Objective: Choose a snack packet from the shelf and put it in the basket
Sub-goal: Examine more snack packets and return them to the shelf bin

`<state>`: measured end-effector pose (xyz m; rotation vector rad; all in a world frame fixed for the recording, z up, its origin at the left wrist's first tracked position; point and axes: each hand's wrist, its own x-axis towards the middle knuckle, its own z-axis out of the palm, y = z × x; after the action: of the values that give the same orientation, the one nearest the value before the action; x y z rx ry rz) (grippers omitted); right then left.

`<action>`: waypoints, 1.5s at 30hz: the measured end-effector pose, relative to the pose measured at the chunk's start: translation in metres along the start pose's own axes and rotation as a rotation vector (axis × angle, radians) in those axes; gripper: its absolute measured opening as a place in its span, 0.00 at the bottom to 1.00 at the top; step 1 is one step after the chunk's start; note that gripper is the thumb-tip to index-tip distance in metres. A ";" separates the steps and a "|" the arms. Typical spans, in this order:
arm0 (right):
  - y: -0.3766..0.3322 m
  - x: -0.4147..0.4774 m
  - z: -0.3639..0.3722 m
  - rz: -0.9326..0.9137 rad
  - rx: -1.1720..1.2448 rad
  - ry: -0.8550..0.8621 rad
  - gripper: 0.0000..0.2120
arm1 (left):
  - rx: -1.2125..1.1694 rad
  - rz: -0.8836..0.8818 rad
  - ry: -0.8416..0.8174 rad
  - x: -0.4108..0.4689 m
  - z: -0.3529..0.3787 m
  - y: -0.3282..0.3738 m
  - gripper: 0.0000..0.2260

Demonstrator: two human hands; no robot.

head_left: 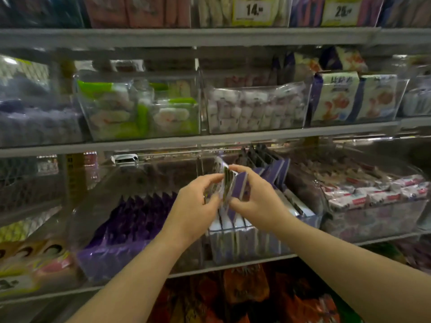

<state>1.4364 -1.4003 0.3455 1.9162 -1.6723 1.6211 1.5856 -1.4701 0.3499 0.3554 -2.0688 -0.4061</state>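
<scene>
Two grips pinch one packet (234, 188) above a shelf (233, 264) bin.
Left grip (198, 206) curls its fingers round the packet's left edge, and right grip (256, 203) clasps the right edge with fingers over the top. The purple-sided packet stands upright just above a row of like packets in a clear bin (247, 245), between purple bags (130, 220) on the left and white-red packs (373, 192) on the right.
</scene>
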 end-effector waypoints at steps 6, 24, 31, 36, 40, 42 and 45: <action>0.029 0.063 0.024 0.040 -0.055 -0.048 0.17 | 0.117 -0.079 -0.075 0.012 -0.005 -0.062 0.17; 0.041 0.148 0.057 0.504 0.055 -0.362 0.16 | -0.126 -0.114 -0.080 0.021 -0.003 -0.086 0.14; 0.063 0.148 0.060 0.193 -0.450 -0.336 0.14 | -0.149 -0.141 -0.104 0.018 -0.006 -0.081 0.15; 0.062 0.132 0.035 0.068 -0.677 -0.434 0.09 | -0.148 -0.149 -0.115 0.014 -0.005 -0.080 0.15; 0.044 0.122 0.025 0.096 -0.777 -0.655 0.09 | -0.150 -0.161 -0.105 0.014 -0.005 -0.080 0.15; 0.036 0.123 0.032 0.105 -0.831 -0.695 0.09 | -0.144 -0.163 -0.099 0.014 -0.005 -0.079 0.15; 0.032 0.121 0.047 0.047 -0.951 -0.672 0.14 | -0.152 -0.157 -0.086 0.014 -0.005 -0.078 0.15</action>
<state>1.4176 -1.5210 0.4005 1.8944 -2.1177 -0.0017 1.5895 -1.5468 0.3297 0.4171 -2.0844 -0.6796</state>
